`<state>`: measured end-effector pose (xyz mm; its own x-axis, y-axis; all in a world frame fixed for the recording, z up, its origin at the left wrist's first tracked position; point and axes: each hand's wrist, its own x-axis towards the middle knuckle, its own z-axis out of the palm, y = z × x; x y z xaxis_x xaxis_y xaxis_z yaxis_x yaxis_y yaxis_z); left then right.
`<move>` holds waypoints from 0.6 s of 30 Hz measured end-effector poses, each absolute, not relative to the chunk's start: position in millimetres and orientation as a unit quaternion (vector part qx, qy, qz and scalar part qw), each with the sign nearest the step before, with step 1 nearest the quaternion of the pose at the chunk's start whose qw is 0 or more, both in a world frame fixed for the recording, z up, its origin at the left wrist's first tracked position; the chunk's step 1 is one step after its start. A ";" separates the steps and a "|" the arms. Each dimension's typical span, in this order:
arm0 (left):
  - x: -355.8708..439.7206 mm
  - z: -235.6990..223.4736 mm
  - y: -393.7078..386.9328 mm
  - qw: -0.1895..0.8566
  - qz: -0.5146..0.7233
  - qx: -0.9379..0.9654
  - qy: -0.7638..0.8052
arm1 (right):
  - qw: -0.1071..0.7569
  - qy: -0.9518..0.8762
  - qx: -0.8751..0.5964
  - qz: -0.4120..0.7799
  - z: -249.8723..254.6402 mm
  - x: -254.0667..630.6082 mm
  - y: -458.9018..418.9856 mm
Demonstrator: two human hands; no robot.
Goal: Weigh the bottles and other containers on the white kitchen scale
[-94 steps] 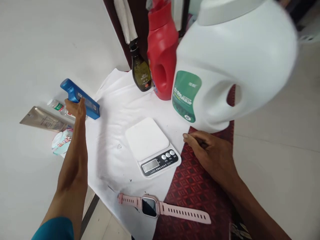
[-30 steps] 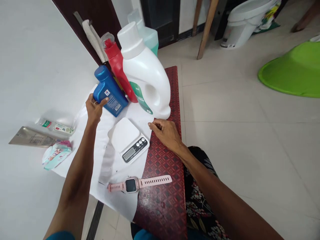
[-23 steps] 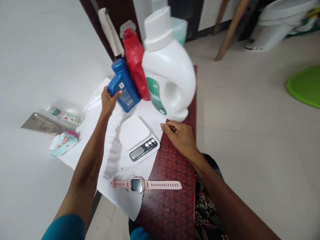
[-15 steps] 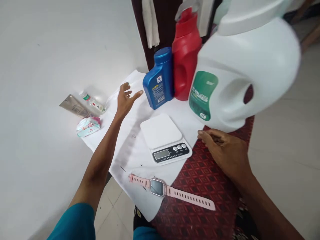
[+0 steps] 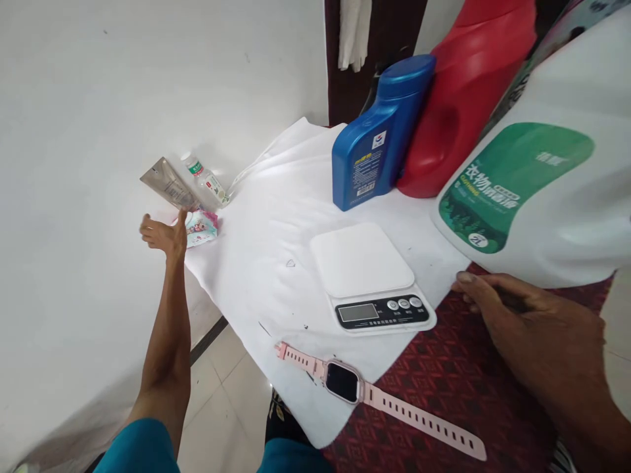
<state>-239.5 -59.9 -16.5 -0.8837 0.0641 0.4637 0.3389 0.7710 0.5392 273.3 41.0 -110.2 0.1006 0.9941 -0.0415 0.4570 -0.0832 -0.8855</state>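
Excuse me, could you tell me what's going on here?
The person's left grip is open near a small patterned pack; I can't tell whether they touch. The right grip is loosely curled by the big white jug. A blue bottle stands beside a red jug. A digital scale and pink watch lie between the arms.

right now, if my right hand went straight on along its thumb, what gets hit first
Most likely the scale, though depth is unclear and the right hand might pass above it.
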 end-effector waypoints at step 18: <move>-229.4 -30.9 -92.1 0.008 -0.222 -0.276 -0.935 | 0.404 -0.624 -0.587 0.320 -128.6 278.8 41.0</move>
